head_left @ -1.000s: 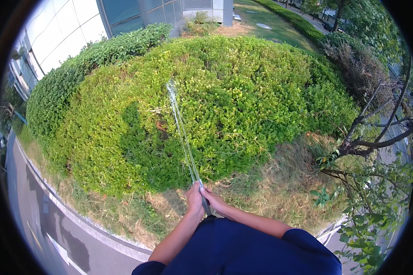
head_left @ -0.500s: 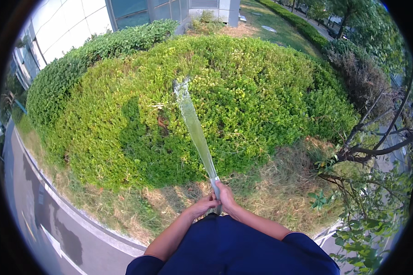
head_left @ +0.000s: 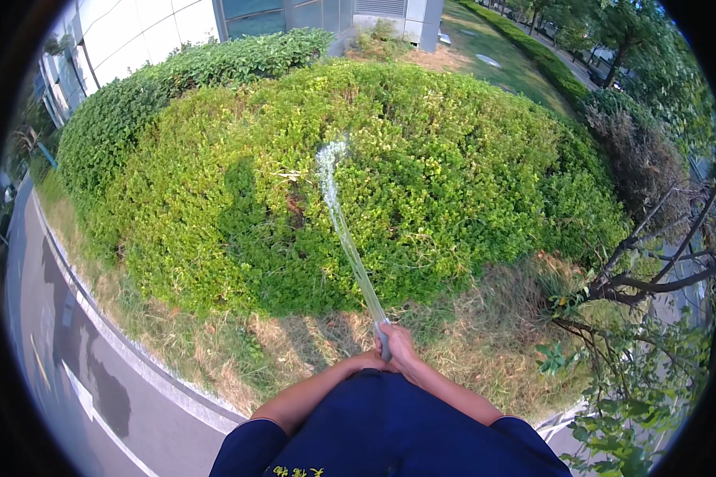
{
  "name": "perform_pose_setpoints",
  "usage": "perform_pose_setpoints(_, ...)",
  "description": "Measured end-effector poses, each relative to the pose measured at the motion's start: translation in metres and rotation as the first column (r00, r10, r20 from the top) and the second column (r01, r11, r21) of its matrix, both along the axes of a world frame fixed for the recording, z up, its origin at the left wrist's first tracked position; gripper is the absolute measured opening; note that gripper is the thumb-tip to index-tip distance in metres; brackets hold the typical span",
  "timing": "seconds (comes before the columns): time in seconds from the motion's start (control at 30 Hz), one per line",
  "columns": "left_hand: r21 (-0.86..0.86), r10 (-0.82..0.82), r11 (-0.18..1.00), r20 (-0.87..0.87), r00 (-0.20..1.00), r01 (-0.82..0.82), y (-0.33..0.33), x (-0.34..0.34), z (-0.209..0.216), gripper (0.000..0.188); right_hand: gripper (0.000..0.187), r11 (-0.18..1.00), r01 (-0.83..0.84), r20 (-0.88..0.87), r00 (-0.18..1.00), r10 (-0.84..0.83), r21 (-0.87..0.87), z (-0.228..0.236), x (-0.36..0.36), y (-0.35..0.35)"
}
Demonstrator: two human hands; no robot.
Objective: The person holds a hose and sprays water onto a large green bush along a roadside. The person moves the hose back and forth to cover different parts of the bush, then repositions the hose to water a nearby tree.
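Note:
My right hand is closed around the grey end of a hose, held just in front of my body. My left hand is next to it at the hose, mostly hidden by my dark blue shirt. A thin stream of water shoots up and away from the hose end and breaks into spray over a large rounded green bush.
Dry grass lies between me and the bush. A paved road with a kerb runs along the left. A clipped hedge and a light building stand behind. Bare branches and a leafy tree reach in from the right.
The view has shifted, so my hands and the hose sit further right. The water stream now leans more to the left and lands on the middle of the bush.

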State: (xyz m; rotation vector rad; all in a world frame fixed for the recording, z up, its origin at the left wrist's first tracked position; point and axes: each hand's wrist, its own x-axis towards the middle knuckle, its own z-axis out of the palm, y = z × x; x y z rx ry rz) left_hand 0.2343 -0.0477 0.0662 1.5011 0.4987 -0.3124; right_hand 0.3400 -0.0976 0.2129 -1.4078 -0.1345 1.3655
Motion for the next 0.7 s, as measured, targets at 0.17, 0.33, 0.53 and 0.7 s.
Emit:
perform_pose_setpoints(0.17, -0.038, -0.041, 0.998, 0.059, 0.997, 0.043, 0.007, -0.003, -0.046, 0.063, 0.029, 0.997, -0.061, 0.013, 0.998, 0.060, 0.038, 0.002, -0.001, 0.001)
perform_pose_setpoints(0.33, -0.061, -0.041, 0.997, -0.046, 0.998, 0.039, 0.016, -0.017, -0.057, 0.063, 0.029, 0.994, -0.106, 0.014, 0.994, 0.105, 0.027, -0.001, -0.008, 0.011)
perform_pose_setpoints(0.53, -0.068, -0.075, 0.995, -0.079, 0.994, 0.070, 0.027, -0.029, -0.036, 0.056, 0.027, 0.983, -0.182, 0.005, 0.983, 0.182, -0.002, -0.002, -0.017, 0.024)
perform_pose_setpoints(0.7, -0.050, -0.047, 0.998, -0.088, 0.995, 0.042, 0.034, -0.035, 0.004, 0.056, 0.026, 0.978, -0.207, 0.005, 0.978, 0.207, -0.038, -0.004, -0.022, 0.034)
